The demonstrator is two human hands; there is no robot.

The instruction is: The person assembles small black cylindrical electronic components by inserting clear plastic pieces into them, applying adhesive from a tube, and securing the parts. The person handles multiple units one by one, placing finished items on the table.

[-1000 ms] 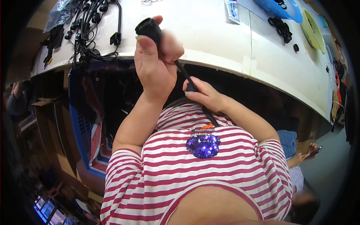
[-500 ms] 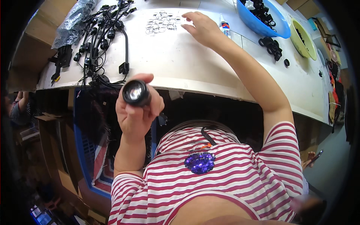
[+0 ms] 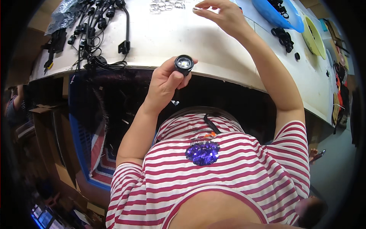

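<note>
My left hand [image 3: 166, 82] grips a small black cylindrical lamp head [image 3: 184, 63] with a glass lens facing up, held just in front of the white table's edge [image 3: 213, 70]. A thin cable hangs from it toward my striped shirt. My right hand [image 3: 221, 15] reaches far over the table, fingers pinched on a small clear ring [image 3: 195, 8] beside a cluster of clear rings [image 3: 166, 5]. Whether that ring is lifted off the table I cannot tell.
A heap of black lamp heads with cables [image 3: 93, 26] lies at the table's left. A blue bowl of black parts [image 3: 284, 13], loose black rings [image 3: 284, 36] and a yellow-green bowl [image 3: 314, 32] sit at the right. A blue crate [image 3: 82, 145] stands under the table.
My left hand brought the lamp head from the table edge down and turned its lens up. My right hand left my chest, reached across the table and closed on the clear rings.
</note>
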